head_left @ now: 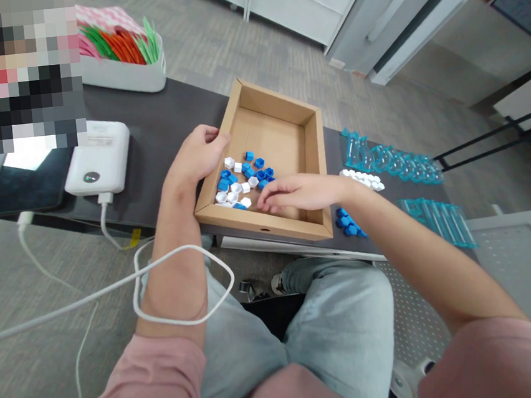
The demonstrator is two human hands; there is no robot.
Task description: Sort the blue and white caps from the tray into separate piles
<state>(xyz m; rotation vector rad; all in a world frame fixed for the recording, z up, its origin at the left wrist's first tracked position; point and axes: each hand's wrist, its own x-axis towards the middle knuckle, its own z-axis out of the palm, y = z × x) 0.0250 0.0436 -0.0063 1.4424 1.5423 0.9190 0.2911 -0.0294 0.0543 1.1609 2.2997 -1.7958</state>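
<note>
A shallow cardboard box [279, 104] rests tilted on the dark table. My left hand [202, 152] grips its left wall, fingers at the rim. In the left front part of the box lie several small hexagonal pieces, white pieces [232, 197] mixed with blue pieces [260, 162]. My right hand [295, 193] reaches over the right wall into the box, just right of these pieces. Its fingers point left and droop loosely, and nothing shows in them. Right of the box, white pieces [362, 179] stand grouped in rows, with a cluster of blue pieces [348, 223] closer to me, partly behind my right forearm.
Clear teal plastic parts [393, 160] stand in a row at the table's right, with more teal parts [439, 220] nearer me. A white power bank [99, 157], a phone [26, 178] and a white basket [124, 75] are on the left. A white cable [181, 251] loops across my left forearm.
</note>
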